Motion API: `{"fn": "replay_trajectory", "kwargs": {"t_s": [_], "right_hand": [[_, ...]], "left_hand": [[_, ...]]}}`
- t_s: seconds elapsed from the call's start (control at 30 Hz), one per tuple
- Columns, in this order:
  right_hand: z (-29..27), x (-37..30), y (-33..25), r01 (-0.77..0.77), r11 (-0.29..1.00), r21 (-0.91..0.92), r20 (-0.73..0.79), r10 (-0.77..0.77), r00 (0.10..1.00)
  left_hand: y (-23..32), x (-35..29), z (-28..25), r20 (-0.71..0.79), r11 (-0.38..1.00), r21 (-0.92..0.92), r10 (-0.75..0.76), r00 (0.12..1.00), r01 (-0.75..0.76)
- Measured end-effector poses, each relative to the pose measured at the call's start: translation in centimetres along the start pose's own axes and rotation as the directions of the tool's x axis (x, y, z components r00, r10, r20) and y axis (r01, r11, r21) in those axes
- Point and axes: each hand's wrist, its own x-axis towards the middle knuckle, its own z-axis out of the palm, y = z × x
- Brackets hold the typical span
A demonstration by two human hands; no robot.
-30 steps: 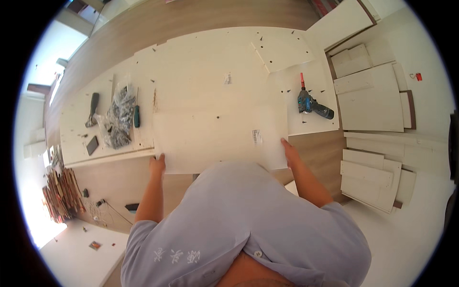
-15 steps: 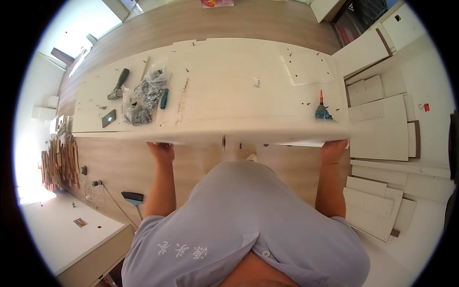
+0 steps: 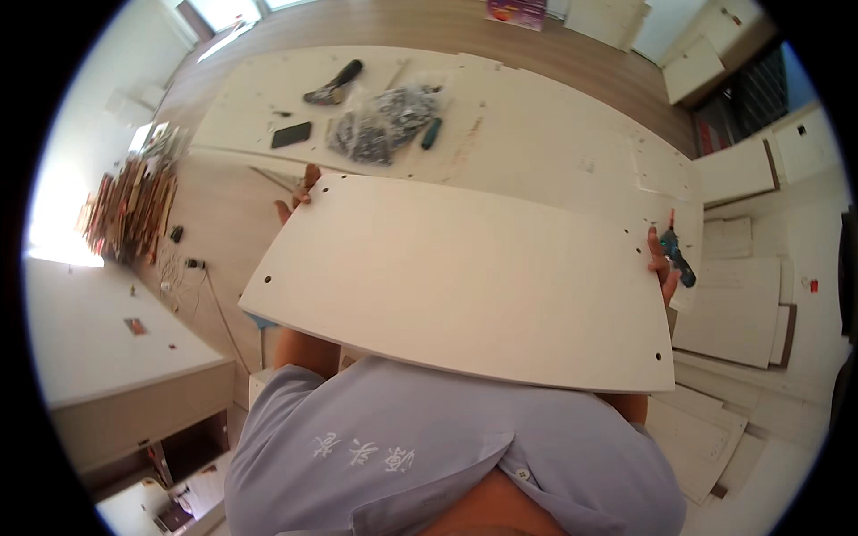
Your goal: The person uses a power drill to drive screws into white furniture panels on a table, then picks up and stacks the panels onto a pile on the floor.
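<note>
A white rectangular board (image 3: pixel 465 277) with dark holes near its corners is held up in front of my body, its near edge by my chest. My left hand (image 3: pixel 304 192) grips its left edge near the far corner, and my right hand (image 3: pixel 661 261) grips the right edge; both palms are hidden beneath it. Just beyond my right hand lies a power screwdriver (image 3: pixel 677 253) with a red tip. On the white worktable (image 3: pixel 536 134) behind the board are a clear bag of metal fittings (image 3: pixel 389 125), a hammer-like tool with a black handle (image 3: pixel 335 82), a phone (image 3: pixel 290 135) and a small teal-handled tool (image 3: pixel 432 134).
Wooden strips (image 3: pixel 134 201) are stacked on the floor at left, near a cable (image 3: pixel 223 308). A white cabinet (image 3: pixel 134 357) stands at the lower left. White panels (image 3: pixel 728 308) lie along the right side. A printed box (image 3: pixel 516 12) sits on the floor beyond the table.
The board has come up from a nearly edge-on position at the table's front to a broad, flat-facing view closer to my chest. Both hands moved with it, and my view has turned left.
</note>
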Motion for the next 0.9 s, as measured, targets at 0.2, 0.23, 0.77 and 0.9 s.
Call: {"fn": "replay_trajectory", "kwargs": {"t_s": [0.2,0.23,0.77,0.9], "right_hand": [[3.5,-3.8,2.0,-0.117,0.993,-0.021,0.016,0.117,0.993],[3.7,-4.1,2.2,-0.145,0.989,0.009,-0.072,0.145,0.987],[-1.6,-2.3,-5.6,-0.609,0.630,-0.481,-0.138,0.632,0.763],[-3.1,-1.1,-7.7,-0.407,0.778,-0.478,-0.117,0.403,0.908]], "left_hand": [[5.2,-2.7,-0.1,-0.062,0.995,0.070,0.075,0.995,-0.071],[6.2,-2.8,0.6,-0.182,0.995,0.076,0.071,0.981,-0.058],[11.3,-6.6,-3.2,-0.541,0.600,0.269,-0.553,0.634,0.753],[7.4,-2.9,0.0,-0.509,0.431,0.381,-0.641,0.574,0.818]]}}
